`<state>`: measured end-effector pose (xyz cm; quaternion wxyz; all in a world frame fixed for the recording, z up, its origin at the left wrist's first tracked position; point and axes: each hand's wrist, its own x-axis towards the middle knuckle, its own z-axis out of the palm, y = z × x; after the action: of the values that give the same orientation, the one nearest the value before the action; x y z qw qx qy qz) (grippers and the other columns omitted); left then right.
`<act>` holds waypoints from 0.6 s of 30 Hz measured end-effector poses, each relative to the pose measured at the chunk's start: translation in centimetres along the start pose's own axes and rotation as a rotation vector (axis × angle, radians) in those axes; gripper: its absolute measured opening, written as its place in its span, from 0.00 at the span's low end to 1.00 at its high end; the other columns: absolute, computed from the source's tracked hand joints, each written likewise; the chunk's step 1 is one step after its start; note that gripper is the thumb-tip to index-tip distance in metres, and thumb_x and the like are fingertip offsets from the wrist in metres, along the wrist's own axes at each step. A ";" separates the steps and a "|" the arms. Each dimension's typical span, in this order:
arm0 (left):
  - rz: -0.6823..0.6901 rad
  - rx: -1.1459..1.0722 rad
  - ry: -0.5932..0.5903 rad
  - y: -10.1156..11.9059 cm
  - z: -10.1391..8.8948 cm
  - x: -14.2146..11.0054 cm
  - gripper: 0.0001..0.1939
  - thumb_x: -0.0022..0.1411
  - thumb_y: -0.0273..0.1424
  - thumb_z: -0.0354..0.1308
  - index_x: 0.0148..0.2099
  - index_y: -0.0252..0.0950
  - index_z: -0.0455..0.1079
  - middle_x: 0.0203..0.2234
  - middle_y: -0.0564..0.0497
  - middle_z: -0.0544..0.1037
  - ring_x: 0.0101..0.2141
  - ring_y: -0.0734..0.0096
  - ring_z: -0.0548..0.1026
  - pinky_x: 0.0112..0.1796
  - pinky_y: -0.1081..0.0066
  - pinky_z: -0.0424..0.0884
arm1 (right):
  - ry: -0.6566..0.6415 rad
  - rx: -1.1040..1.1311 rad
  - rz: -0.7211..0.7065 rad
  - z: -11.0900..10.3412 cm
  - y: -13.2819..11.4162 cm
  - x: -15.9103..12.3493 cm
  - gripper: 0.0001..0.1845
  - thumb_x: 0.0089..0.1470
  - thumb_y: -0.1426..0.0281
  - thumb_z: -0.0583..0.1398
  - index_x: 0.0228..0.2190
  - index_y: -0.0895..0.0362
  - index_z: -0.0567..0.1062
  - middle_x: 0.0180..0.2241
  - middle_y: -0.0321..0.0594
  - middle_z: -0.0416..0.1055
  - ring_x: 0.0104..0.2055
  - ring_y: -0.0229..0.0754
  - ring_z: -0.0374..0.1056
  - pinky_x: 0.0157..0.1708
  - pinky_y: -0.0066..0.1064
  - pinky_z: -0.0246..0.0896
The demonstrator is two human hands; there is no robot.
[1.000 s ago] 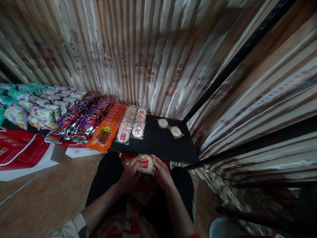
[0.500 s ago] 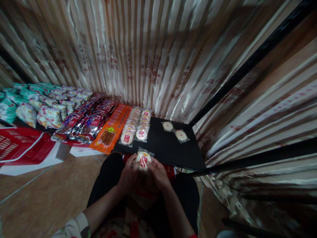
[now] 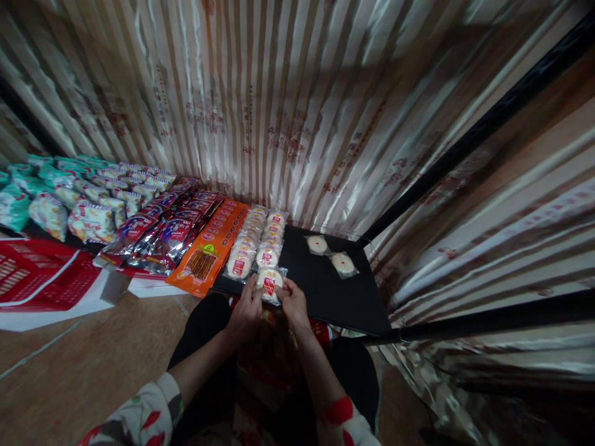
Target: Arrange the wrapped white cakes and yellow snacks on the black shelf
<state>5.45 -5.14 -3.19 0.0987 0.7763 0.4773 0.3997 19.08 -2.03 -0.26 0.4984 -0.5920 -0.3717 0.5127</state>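
Note:
Between my two hands is a clear-wrapped round white cracker packet (image 3: 269, 285) with a red label. My left hand (image 3: 246, 313) grips its left edge, and my right hand (image 3: 294, 303) pinches its right edge. The packet is at the front edge of a black shelf (image 3: 320, 288), close to the near end of a row of like packets (image 3: 268, 255). Another overlapping row of packets (image 3: 240, 263) lies just left of it. Two flat wrapped white discs, a far one (image 3: 317, 244) and a nearer one (image 3: 343, 264), lie apart on the shelf's right side.
Left of the rows are an orange snack bag (image 3: 204, 254), dark red foil packs (image 3: 170, 238), and white (image 3: 93, 220) and green puffed bags (image 3: 13, 207). A red basket (image 3: 37, 272) is at far left. Black poles (image 3: 446, 148) and a striped curtain (image 3: 279, 111) enclose the shelf.
Both hands have moved forward with the cracker packet, from in front of the shelf's edge up to the near end of the right row. The view has shifted slightly.

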 end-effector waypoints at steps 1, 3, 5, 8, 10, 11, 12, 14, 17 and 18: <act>0.015 0.028 0.006 -0.3 0.2 0.3 0.17 0.62 0.23 0.42 0.53 0.30 0.58 0.59 0.36 0.52 0.60 0.55 0.52 0.55 0.54 0.62 | 0.015 -0.044 -0.011 0.1 0.1 0.5 0.20 0.35 0.64 0.63 0.35 0.55 0.75 0.27 0.34 0.75 0.28 0.39 0.68 0.30 0.28 0.63; 0.028 0.065 0.007 -0.9 0.6 0.7 0.18 0.61 0.22 0.42 0.53 0.29 0.60 0.59 0.35 0.52 0.60 0.54 0.51 0.55 0.54 0.61 | 0.047 -0.139 -0.030 0.2 0.3 1.4 0.19 0.36 0.64 0.62 0.35 0.54 0.75 0.27 0.34 0.75 0.29 0.39 0.69 0.30 0.28 0.63; 0.024 0.079 -0.010 -1.4 0.9 1.0 0.18 0.60 0.21 0.42 0.52 0.27 0.62 0.59 0.34 0.53 0.60 0.53 0.51 0.55 0.52 0.60 | 0.066 -0.217 -0.041 0.2 0.4 2.1 0.18 0.37 0.64 0.62 0.35 0.53 0.76 0.27 0.33 0.75 0.29 0.39 0.69 0.31 0.29 0.63; 0.022 0.100 -0.048 -1.9 1.1 1.3 0.20 0.58 0.20 0.42 0.52 0.26 0.63 0.59 0.34 0.54 0.61 0.52 0.49 0.55 0.51 0.59 | 0.083 -0.298 -0.057 0.2 0.6 2.8 0.17 0.38 0.64 0.61 0.35 0.52 0.76 0.27 0.33 0.74 0.29 0.39 0.69 0.31 0.29 0.63; 0.042 0.130 -0.057 -2.1 1.2 1.5 0.21 0.58 0.19 0.42 0.52 0.25 0.63 0.59 0.33 0.54 0.61 0.52 0.48 0.55 0.50 0.59 | 0.090 -0.324 -0.068 0.3 0.7 3.2 0.17 0.38 0.64 0.60 0.35 0.52 0.76 0.26 0.32 0.74 0.29 0.39 0.68 0.31 0.29 0.63; 0.054 0.147 -0.055 -2.1 1.2 1.5 0.21 0.58 0.19 0.42 0.53 0.25 0.63 0.59 0.33 0.55 0.61 0.52 0.48 0.55 0.50 0.60 | 0.090 -0.325 -0.072 0.4 0.7 3.4 0.17 0.38 0.64 0.60 0.35 0.51 0.76 0.26 0.32 0.74 0.29 0.39 0.68 0.31 0.29 0.63; 0.066 0.162 -0.053 -2.1 1.2 1.6 0.21 0.58 0.19 0.42 0.53 0.24 0.63 0.59 0.32 0.55 0.61 0.52 0.47 0.55 0.50 0.60 | 0.090 -0.319 -0.073 0.5 0.7 3.5 0.17 0.38 0.64 0.60 0.35 0.51 0.76 0.26 0.32 0.74 0.29 0.39 0.68 0.31 0.29 0.62; 0.083 0.182 -0.054 -2.1 1.2 1.8 0.21 0.58 0.19 0.41 0.53 0.24 0.62 0.58 0.32 0.56 0.62 0.52 0.46 0.55 0.51 0.60 | 0.091 -0.297 -0.071 0.6 0.7 3.8 0.18 0.38 0.63 0.60 0.36 0.51 0.76 0.27 0.33 0.74 0.29 0.39 0.68 0.31 0.29 0.62; 0.096 0.192 -0.068 -2.1 1.2 2.1 0.22 0.58 0.19 0.41 0.55 0.24 0.61 0.58 0.33 0.57 0.62 0.54 0.46 0.55 0.52 0.60 | 0.088 -0.301 -0.068 0.9 0.5 4.2 0.19 0.38 0.63 0.60 0.36 0.53 0.75 0.28 0.34 0.74 0.29 0.39 0.67 0.31 0.29 0.62; 0.098 0.191 -0.074 -2.2 1.1 2.2 0.23 0.58 0.19 0.41 0.55 0.24 0.61 0.58 0.33 0.58 0.62 0.54 0.46 0.56 0.52 0.60 | 0.086 -0.326 -0.078 1.0 0.4 4.3 0.19 0.39 0.62 0.60 0.36 0.54 0.75 0.28 0.35 0.74 0.29 0.39 0.67 0.32 0.29 0.62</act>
<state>5.33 -1.93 -3.94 0.0222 0.8188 0.4706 0.3280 18.97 2.18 -1.63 0.4307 -0.6715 -0.4508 0.4004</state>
